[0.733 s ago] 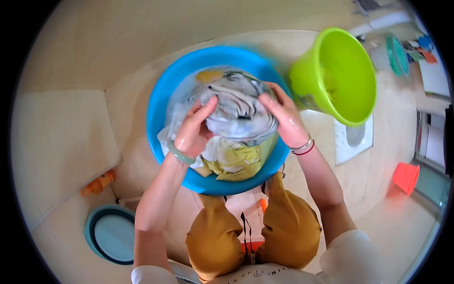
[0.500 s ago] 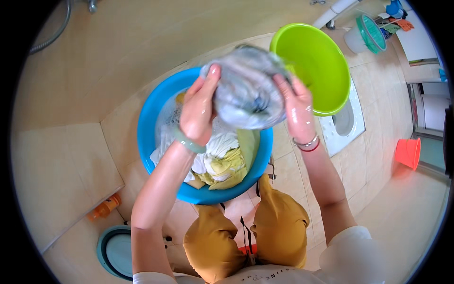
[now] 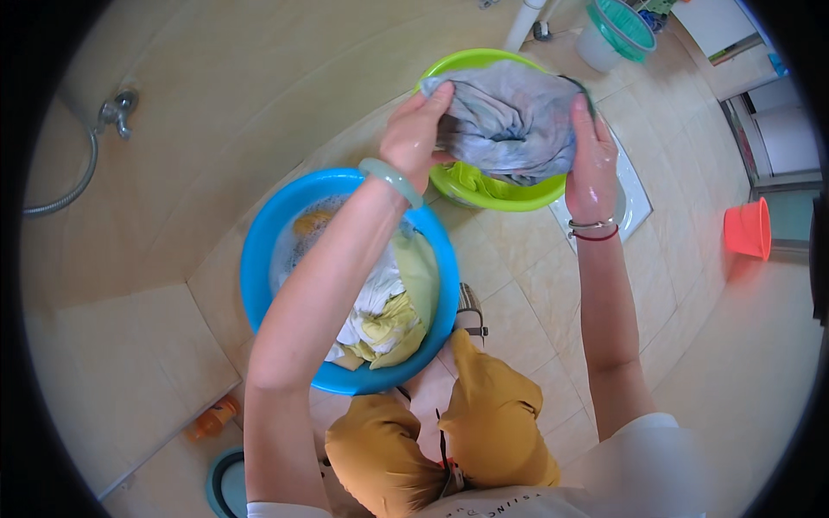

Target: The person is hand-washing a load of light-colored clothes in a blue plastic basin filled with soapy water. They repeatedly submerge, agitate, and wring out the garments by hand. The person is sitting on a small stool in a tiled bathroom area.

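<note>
A wet, bunched grey-blue cloth garment (image 3: 509, 116) is stretched between my two hands, above the lime-green basin (image 3: 458, 62). My left hand (image 3: 416, 134), with a pale green bangle at the wrist, grips its left side, thumb on top. On the opposite side my right hand (image 3: 594, 168) is closed on the edge. Bright yellow-green cloth (image 3: 482, 181) shows inside the green basin under the garment. Nearer to me stands the blue basin (image 3: 252, 259), holding sudsy water with white cloth (image 3: 371, 298) and yellow cloth (image 3: 393, 324). My left forearm hides part of it.
A white squat toilet (image 3: 635, 203) is set in the tiled floor at right. Beyond it stand a lined bin (image 3: 604, 52) and a red bucket (image 3: 747, 229). A wall tap (image 3: 119, 112) with hose is at left; an orange bottle (image 3: 211, 419) and teal basin (image 3: 226, 483) sit lower left.
Both hands have carried the grey-blue garment rightward, from over the blue basin to over the green one. My view has shifted as well, bringing the wall tap further into sight.
</note>
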Demonstrator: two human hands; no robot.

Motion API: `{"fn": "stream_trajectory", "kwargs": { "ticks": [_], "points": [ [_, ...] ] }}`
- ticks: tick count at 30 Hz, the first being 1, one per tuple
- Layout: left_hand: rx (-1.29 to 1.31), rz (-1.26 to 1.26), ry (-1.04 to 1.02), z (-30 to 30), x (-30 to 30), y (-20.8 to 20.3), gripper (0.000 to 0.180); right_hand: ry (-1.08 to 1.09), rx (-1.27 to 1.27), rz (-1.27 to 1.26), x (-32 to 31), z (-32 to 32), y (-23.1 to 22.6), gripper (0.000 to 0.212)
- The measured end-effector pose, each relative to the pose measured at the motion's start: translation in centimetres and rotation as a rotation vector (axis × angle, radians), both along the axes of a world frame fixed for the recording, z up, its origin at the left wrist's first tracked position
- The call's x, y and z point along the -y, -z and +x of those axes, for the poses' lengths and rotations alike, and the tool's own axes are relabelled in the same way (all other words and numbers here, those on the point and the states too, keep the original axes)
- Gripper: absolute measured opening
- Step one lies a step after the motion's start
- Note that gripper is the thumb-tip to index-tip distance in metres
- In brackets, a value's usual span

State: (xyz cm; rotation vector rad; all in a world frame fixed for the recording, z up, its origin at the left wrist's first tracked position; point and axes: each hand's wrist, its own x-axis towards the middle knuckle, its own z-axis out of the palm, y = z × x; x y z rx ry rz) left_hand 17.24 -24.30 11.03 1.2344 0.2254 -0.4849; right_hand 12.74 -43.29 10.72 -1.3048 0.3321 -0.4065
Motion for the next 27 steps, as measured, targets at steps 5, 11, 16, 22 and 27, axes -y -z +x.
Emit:
{"fn": "stream_trajectory", "kwargs": {
  "ticks": [5,11,16,22,27],
  "points": [
    [0.349,0.443,0.137,3.6,2.3,-0.1,0.034,-0.107,-0.033,-0.45,3.2,2.3,3.0,0.028],
    [0.142,0.004,0.154,5.0,2.3,2.2,0.034,-0.176,-0.08,0.127,2.4,3.6,4.4,0.023],
    [-0.098,-0.165,0.203,5.6,1.9,4.8,0.053,-0.284,-0.353,0.312,1.8,5.1,6.4,0.025],
    [-0.322,-0.299,0.147,4.9,2.5,7.7,0.069,-0.284,-0.431,0.474,1.5,5.4,9.5,0.034],
    [-0.215,-0.347,0.211,3.6,-0.9,6.7,0.06,-0.211,-0.302,0.484,-1.8,2.9,7.6,0.044]
  ]
}}
